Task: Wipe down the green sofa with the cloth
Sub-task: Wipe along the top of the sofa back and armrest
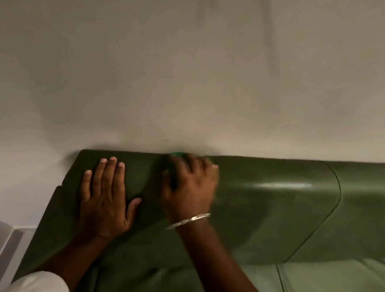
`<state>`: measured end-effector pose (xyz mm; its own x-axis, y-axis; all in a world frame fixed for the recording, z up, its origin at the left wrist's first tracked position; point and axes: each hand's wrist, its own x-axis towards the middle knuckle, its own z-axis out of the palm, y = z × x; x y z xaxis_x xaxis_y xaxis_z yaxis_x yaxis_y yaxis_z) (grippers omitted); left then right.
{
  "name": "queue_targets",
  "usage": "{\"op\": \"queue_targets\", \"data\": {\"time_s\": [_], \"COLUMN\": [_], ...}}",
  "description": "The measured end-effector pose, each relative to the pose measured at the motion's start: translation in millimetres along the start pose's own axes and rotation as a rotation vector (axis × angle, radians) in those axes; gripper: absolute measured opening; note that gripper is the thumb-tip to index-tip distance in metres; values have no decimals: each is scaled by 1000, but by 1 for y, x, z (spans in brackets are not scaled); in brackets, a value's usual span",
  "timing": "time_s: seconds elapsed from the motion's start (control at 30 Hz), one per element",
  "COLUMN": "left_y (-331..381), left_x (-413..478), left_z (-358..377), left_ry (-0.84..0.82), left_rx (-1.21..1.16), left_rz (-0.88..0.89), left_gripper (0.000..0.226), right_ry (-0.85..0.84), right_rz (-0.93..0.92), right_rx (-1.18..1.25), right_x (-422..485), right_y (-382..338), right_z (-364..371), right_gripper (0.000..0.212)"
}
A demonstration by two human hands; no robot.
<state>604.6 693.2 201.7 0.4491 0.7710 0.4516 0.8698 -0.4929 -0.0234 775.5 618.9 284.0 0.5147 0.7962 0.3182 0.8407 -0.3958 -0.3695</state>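
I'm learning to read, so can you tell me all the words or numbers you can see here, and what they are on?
There are none to read.
Green sofa: plain, no label or tag showing.
Wall: bare, only faint smudges.
Bracelet on the right hand: blurred, no writing can be made out.
Cloth: only a small green edge shows under that hand; no print can be seen on it.
Left hand: lies flat on the sofa, nothing written there.

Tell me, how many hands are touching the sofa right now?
2. The left hand lies flat, fingers spread, on the green sofa's backrest near its end. The right hand, wearing a bracelet, presses a mostly hidden cloth at the backrest's top edge.
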Motion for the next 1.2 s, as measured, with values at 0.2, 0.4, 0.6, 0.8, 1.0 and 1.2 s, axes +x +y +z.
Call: {"op": "queue_targets", "data": {"time_s": [0.2, 0.4, 0.6, 0.8, 1.0, 1.2], "left_y": [-26, -34, -54, -51, -50, -47], "left_x": [3, 16, 27, 27, 28, 28], "left_z": [-20, -35, -34, -36, -47, -48], "left_ry": [-63, -4, 56, 31, -46, -109], "left_rx": [-47, -211, -229, -201, -205, -226], "left_rz": [147, 106, 126, 109, 118, 104], "left_gripper": [85, 64, 54, 57, 58, 60], "right_ry": [84, 93, 24, 200, 131, 206], "right_rz": [28, 361, -195, 288, -31, -152], "right_rx": [-89, -23, 55, 0, 20, -108], "right_x": [20, 40, -14, 27, -15, -17], "right_y": [109, 66, -33, 73, -53, 79], "right_z": [-43, -28, 20, -25, 38, 10], "right_gripper": [45, 36, 41, 43, 44, 52]}}
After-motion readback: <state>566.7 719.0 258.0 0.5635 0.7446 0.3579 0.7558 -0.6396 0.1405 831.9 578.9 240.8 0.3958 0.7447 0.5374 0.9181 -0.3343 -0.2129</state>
